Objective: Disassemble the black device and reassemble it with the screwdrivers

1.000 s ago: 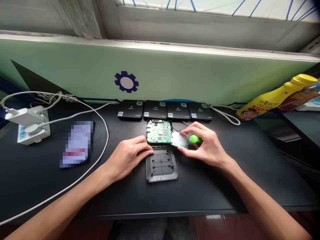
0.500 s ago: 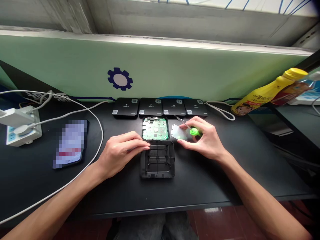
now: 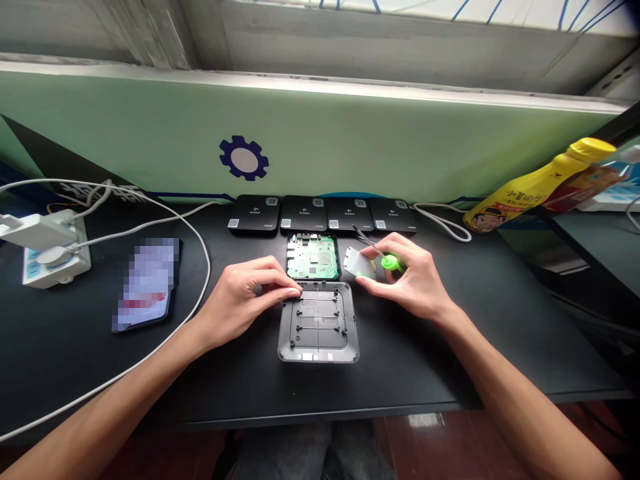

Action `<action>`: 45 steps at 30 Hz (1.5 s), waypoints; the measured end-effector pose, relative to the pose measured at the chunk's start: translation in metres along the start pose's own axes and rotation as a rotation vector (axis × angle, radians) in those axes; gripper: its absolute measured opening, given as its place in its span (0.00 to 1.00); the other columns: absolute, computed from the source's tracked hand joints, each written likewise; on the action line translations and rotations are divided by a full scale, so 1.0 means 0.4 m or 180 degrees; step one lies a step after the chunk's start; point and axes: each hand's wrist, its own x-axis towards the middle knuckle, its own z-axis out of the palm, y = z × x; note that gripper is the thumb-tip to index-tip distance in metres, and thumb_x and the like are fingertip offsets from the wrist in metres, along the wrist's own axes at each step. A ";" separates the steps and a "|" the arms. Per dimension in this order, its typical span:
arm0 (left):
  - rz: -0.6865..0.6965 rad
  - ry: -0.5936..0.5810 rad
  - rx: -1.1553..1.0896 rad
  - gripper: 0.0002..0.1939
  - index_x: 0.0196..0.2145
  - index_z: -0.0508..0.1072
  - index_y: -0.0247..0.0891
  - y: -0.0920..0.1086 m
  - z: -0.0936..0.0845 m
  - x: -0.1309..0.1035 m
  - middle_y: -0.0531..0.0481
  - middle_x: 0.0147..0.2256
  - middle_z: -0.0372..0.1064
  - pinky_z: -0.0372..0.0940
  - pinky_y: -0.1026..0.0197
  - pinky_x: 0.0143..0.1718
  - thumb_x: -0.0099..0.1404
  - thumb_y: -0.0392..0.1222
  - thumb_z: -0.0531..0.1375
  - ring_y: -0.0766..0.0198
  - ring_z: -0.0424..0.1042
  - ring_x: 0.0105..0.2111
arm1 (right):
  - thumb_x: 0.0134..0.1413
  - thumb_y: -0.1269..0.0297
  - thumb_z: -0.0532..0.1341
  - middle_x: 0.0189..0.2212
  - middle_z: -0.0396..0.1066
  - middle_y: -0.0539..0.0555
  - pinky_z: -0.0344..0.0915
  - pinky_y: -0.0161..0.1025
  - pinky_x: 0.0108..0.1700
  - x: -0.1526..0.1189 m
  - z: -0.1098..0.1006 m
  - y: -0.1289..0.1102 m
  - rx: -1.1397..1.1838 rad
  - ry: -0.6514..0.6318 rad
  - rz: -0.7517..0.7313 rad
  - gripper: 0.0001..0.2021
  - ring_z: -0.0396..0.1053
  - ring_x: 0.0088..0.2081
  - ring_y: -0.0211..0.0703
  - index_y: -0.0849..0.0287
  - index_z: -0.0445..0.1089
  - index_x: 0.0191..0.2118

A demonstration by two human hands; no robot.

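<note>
My left hand [image 3: 255, 293] pinches the top left corner of a black plastic cover [image 3: 319, 340], its ribbed inside facing up. Directly beyond the cover lies an open black box base with a green circuit board [image 3: 313, 258] in it. My right hand [image 3: 407, 277] is closed around a screwdriver with a green handle [image 3: 391, 262], its metal shaft pointing up and to the left. Between the thumb and fingers of that same hand is a thin silvery metal plate [image 3: 359, 263], just right of the circuit board.
Several closed black boxes [image 3: 303, 215] stand in a row along the green partition [image 3: 350, 147]. At left are a phone [image 3: 147, 283], a power strip [image 3: 57, 267] and a looping white cable [image 3: 206, 257]. A yellow bottle [image 3: 537, 187] leans at the right.
The black cover has tilted in my left hand; its inside now looks larger and catches more light. My right hand keeps the screwdriver and metal plate in nearly the same place.
</note>
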 end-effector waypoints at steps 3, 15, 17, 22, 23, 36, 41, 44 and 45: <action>-0.0107 -0.0156 0.0047 0.10 0.43 0.89 0.43 -0.004 0.005 0.001 0.49 0.40 0.80 0.68 0.62 0.33 0.79 0.47 0.69 0.66 0.74 0.32 | 0.54 0.53 0.81 0.45 0.76 0.54 0.70 0.39 0.28 0.000 0.002 0.000 -0.0008 0.0010 0.0054 0.17 0.73 0.37 0.43 0.52 0.84 0.47; -0.0137 -0.0346 0.0345 0.08 0.41 0.89 0.44 -0.033 0.009 0.003 0.51 0.41 0.82 0.67 0.63 0.37 0.78 0.43 0.69 0.64 0.79 0.37 | 0.54 0.51 0.81 0.45 0.75 0.53 0.70 0.39 0.28 -0.007 0.005 0.005 -0.0005 -0.0053 0.0047 0.19 0.73 0.38 0.43 0.50 0.84 0.48; -0.0128 -0.0304 0.0386 0.07 0.41 0.89 0.44 -0.033 0.010 0.002 0.51 0.40 0.82 0.67 0.63 0.37 0.78 0.42 0.70 0.64 0.79 0.37 | 0.55 0.51 0.81 0.45 0.75 0.53 0.70 0.39 0.27 -0.008 0.004 0.002 0.0009 -0.0089 0.0021 0.19 0.73 0.38 0.44 0.50 0.84 0.49; -0.0130 -0.0211 0.0524 0.06 0.40 0.89 0.43 -0.030 0.011 0.002 0.52 0.40 0.81 0.65 0.63 0.36 0.77 0.41 0.70 0.65 0.77 0.35 | 0.54 0.54 0.81 0.46 0.76 0.54 0.75 0.43 0.37 -0.013 0.014 -0.009 -0.0106 -0.0189 -0.0429 0.20 0.76 0.44 0.48 0.50 0.83 0.51; -0.0126 -0.0187 0.0559 0.05 0.40 0.88 0.42 -0.031 0.012 0.002 0.52 0.39 0.81 0.64 0.63 0.35 0.77 0.40 0.71 0.65 0.77 0.35 | 0.54 0.55 0.81 0.47 0.76 0.54 0.76 0.45 0.42 -0.014 0.019 -0.011 -0.0144 -0.0207 -0.0572 0.21 0.76 0.45 0.49 0.51 0.82 0.52; -0.0101 0.0027 0.0599 0.06 0.39 0.88 0.41 -0.042 0.037 -0.002 0.53 0.35 0.82 0.63 0.61 0.34 0.76 0.39 0.70 0.65 0.74 0.31 | 0.54 0.60 0.81 0.46 0.76 0.55 0.75 0.48 0.48 -0.033 0.049 -0.053 -0.0061 -0.0492 -0.0875 0.23 0.77 0.46 0.51 0.51 0.80 0.55; -0.0193 0.0032 0.0539 0.05 0.39 0.88 0.41 -0.039 0.036 -0.002 0.53 0.34 0.82 0.62 0.61 0.33 0.75 0.39 0.71 0.65 0.74 0.30 | 0.53 0.61 0.80 0.46 0.74 0.54 0.73 0.44 0.41 -0.040 0.074 -0.104 -0.0056 -0.0964 -0.0775 0.22 0.76 0.41 0.46 0.53 0.80 0.53; -0.0211 0.0003 0.0499 0.04 0.39 0.88 0.41 -0.035 0.035 -0.002 0.53 0.34 0.82 0.61 0.61 0.33 0.74 0.37 0.71 0.65 0.74 0.31 | 0.52 0.61 0.79 0.46 0.73 0.53 0.71 0.44 0.42 -0.034 0.096 -0.120 -0.0127 -0.1166 -0.0574 0.21 0.75 0.40 0.46 0.53 0.80 0.52; -0.0210 -0.0001 0.0483 0.04 0.39 0.88 0.41 -0.033 0.034 -0.002 0.53 0.34 0.82 0.61 0.61 0.33 0.73 0.37 0.71 0.65 0.75 0.32 | 0.52 0.60 0.79 0.46 0.72 0.53 0.71 0.44 0.42 -0.031 0.103 -0.122 -0.0160 -0.1213 -0.0507 0.21 0.75 0.40 0.46 0.54 0.80 0.51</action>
